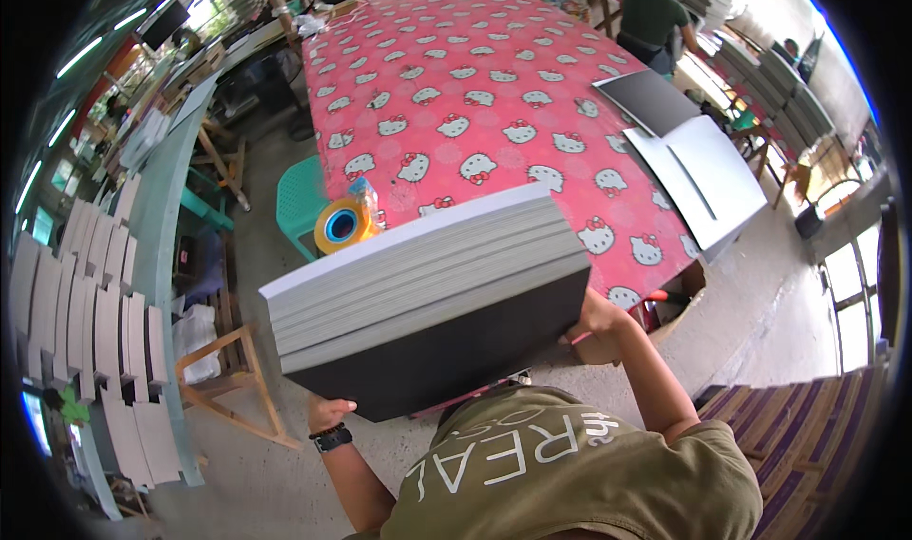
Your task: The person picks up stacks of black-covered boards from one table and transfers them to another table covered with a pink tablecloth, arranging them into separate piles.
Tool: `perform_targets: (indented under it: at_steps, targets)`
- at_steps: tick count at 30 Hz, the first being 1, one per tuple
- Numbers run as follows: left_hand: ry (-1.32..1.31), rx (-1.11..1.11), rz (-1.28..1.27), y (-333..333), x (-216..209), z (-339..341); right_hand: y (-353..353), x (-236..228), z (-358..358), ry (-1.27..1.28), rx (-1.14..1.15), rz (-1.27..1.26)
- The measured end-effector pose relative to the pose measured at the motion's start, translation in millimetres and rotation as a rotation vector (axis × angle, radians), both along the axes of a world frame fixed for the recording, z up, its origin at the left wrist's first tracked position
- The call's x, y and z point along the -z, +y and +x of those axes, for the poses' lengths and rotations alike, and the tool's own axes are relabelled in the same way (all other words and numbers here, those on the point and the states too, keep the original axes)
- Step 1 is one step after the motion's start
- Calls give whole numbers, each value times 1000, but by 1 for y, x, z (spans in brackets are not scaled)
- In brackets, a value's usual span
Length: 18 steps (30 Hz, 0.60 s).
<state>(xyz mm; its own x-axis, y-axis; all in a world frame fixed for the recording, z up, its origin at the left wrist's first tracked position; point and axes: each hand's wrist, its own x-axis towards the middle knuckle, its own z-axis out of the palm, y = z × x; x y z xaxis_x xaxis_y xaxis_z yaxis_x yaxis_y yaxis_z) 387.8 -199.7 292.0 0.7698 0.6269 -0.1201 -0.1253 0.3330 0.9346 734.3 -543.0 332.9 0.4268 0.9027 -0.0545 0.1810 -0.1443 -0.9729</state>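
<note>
A thick block of layered grey-white sheets with a black near side [427, 303] is held before the person's torso, overlapping the bench's near end in view. The left hand [330, 415] has its grip on the lower left corner, the right hand [596, 328] on the right end. The bench [427, 132] wears pink cat-face covering; a glossy yellow tape roll with blue core [324, 227] and flat white panel [698, 181] lie along its edges. Beyond, a dark-shirted co-worker [654, 22] stands at right; pale stacked blocks [100, 312] line the left above grey concrete floor [247, 478].

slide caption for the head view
Left hand and right hand hold a thick layered stack by a pink table.
</note>
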Motion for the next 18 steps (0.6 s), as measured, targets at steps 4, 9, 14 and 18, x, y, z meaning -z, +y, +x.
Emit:
perform_targets:
  at_steps: [4,9,14,18]
  targets:
    - [187,-40,145,-11,-4,-18,-1,-3,15,-50,-66,-186]
    - [517,91,551,6,-3,-26,3,-20,27,-12,-49,-451]
    - [489,-119,406,33,42,-41,7,-28,44,189,-207,-502]
    - [169,-128,616,37,76,-54,4,-11,51,187,-195,-468]
